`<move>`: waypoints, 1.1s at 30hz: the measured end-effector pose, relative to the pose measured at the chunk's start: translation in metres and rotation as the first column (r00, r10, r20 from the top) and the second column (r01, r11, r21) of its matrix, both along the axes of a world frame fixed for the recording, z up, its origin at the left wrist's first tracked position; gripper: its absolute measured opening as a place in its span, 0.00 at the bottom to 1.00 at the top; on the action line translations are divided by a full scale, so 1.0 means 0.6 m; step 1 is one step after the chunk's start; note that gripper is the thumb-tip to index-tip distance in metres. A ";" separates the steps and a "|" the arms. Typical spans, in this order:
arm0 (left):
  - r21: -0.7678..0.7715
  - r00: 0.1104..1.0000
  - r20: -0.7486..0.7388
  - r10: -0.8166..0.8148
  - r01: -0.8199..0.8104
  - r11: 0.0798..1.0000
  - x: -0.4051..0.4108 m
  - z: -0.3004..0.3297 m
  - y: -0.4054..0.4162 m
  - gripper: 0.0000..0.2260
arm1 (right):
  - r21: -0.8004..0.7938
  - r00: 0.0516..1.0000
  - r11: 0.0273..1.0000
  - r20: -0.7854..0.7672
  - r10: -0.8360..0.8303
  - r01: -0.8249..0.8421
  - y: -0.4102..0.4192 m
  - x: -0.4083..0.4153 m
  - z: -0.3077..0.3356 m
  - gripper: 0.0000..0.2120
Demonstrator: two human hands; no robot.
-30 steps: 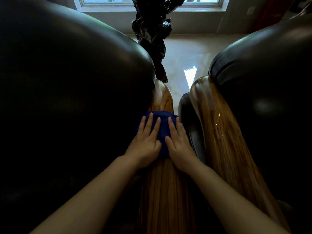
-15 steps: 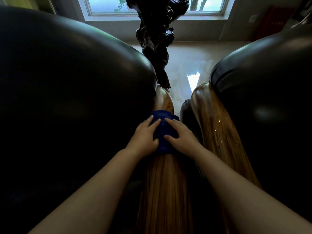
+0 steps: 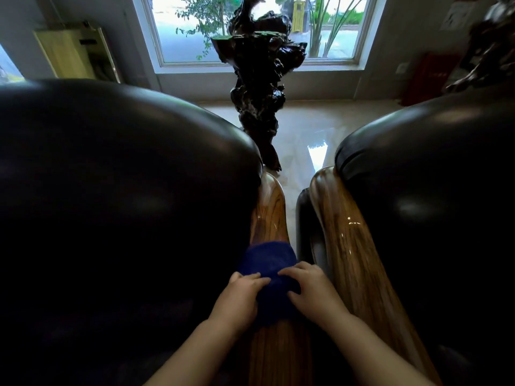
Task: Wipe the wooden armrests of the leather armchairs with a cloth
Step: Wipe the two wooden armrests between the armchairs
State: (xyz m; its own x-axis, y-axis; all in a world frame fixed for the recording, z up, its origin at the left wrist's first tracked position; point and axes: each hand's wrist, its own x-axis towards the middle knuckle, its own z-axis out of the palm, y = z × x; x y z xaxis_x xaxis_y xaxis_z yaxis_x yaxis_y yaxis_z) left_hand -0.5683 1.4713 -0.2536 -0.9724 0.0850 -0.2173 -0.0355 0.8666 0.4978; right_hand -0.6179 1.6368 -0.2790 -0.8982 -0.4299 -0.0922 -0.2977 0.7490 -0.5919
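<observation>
My left hand (image 3: 239, 298) and right hand (image 3: 313, 292), fingers curled, pressed the blue cloth (image 3: 271, 270) onto the glossy wooden armrest (image 3: 269, 215), a dark carved sculpture (image 3: 259, 87) and window (image 3: 195, 29) at twelve o'clock.

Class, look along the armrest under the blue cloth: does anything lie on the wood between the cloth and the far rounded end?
Nothing visible does. Beyond the blue cloth, held by the left hand and right hand, the armrest is bare, glossy wood up to its rounded end. The dark carved sculpture stands on the floor past it.
</observation>
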 end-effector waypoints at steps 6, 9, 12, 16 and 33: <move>0.182 0.991 0.127 0.035 -0.058 0.982 0.052 0.077 -0.005 0.16 | -0.029 0.956 0.998 0.288 0.053 -0.046 0.035 0.048 0.067 0.18; 0.212 0.988 0.147 0.052 -0.083 0.974 0.065 0.141 -0.006 0.15 | -0.062 0.943 0.997 0.327 0.060 -0.042 0.043 0.070 0.136 0.18; 0.230 0.987 0.158 0.035 -0.071 0.971 0.087 0.217 -0.003 0.15 | -0.093 0.941 0.995 0.333 0.052 -0.022 0.055 0.102 0.215 0.17; 0.221 0.991 0.120 -0.054 0.026 0.975 0.127 0.306 0.015 0.16 | -0.105 0.945 0.994 0.325 0.045 -0.012 0.087 0.150 0.318 0.18; 0.332 0.990 0.140 0.004 -0.051 0.942 0.286 0.369 0.280 0.16 | -0.026 0.956 0.988 0.251 0.151 -0.150 0.363 0.269 0.424 0.19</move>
State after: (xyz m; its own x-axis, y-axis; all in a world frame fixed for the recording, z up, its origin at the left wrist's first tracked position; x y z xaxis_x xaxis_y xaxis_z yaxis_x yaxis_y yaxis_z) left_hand -0.3969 1.6393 -0.0323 -0.9388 0.1487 -0.3107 -0.1445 0.6488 0.7471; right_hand -0.4562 1.8546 -0.0245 -0.7710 -0.5596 -0.3038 -0.2474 0.7029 -0.6669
